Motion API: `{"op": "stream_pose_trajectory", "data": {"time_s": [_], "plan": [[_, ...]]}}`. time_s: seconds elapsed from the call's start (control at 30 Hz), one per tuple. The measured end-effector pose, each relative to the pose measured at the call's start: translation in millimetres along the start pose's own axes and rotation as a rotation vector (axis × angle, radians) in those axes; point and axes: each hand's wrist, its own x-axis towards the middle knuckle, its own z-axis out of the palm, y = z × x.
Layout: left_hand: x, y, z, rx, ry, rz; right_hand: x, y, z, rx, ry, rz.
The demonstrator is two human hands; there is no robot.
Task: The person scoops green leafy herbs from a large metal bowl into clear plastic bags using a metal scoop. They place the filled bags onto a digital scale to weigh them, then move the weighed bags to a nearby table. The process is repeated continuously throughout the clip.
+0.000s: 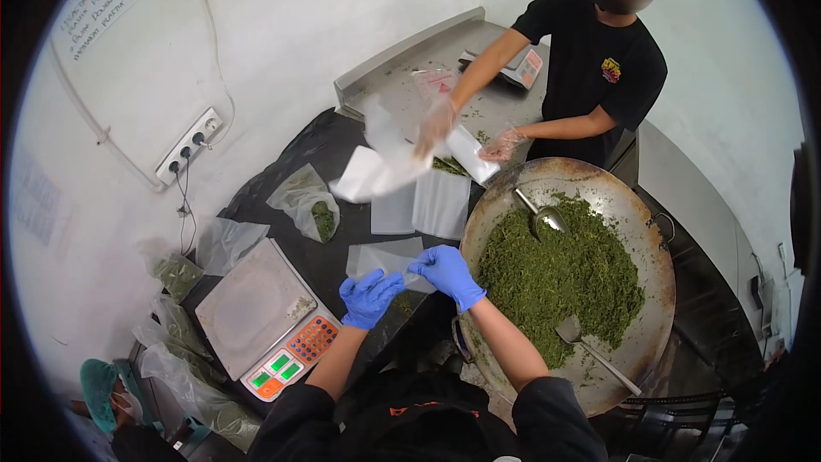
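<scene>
In blue gloves, my hands meet over the dark table at a clear plastic bag [386,257]. My right hand [448,277] pinches the bag's near edge between thumb and fingers. Just beside it, my left hand [371,298] has its fingers closed at the same edge; the exact grip is partly hidden. The bag looks flat. Farther off lie flat clear bags [440,205]. To my right stands a wide metal wok [556,173] of shredded green leaves [556,278], with one metal scoop [548,221] at the far side and another scoop [571,330] at the near side.
A digital scale [248,308] sits at my left, near filled bags [177,275]. An open bag [312,205] holds some leaves. Across the table, a gloved co-worker [599,68] handles plastic bags, with another scale [513,67] behind. Another person [111,402] is at lower left.
</scene>
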Motion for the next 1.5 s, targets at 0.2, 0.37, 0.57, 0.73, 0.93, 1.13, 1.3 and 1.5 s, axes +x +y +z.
{"op": "stream_pose_trajectory", "data": {"time_s": [0.2,0.37,0.57,0.73,0.93,1.13,1.3,1.5], "plan": [[68,12,-63,-0.273,-0.240,-0.300,-15,19,38,0.002,-0.010,-0.117],[28,-13,-46,-0.514,-0.839,-0.282,-25,14,58,-0.060,0.022,-0.218],[23,-1,-55,-0.463,-0.825,-0.419,-50,7,62,0.013,0.050,-0.264],[30,17,-69,-0.379,-0.737,-0.448,-64,8,65,-0.130,0.095,-0.271],[39,13,-95,-0.363,-0.593,-0.585,-80,21,40,-0.181,0.251,-0.085],[-29,31,-94,-0.580,-0.607,-0.955,-106,-6,28,0.069,0.497,-0.195],[0,54,-135,-1.654,-0.396,-1.771,-126,23,3,0.241,0.368,-0.013],[-48,44,-93,-1.653,-1.032,-1.056,-160,14,-21,1.940,-0.028,0.401]]}}
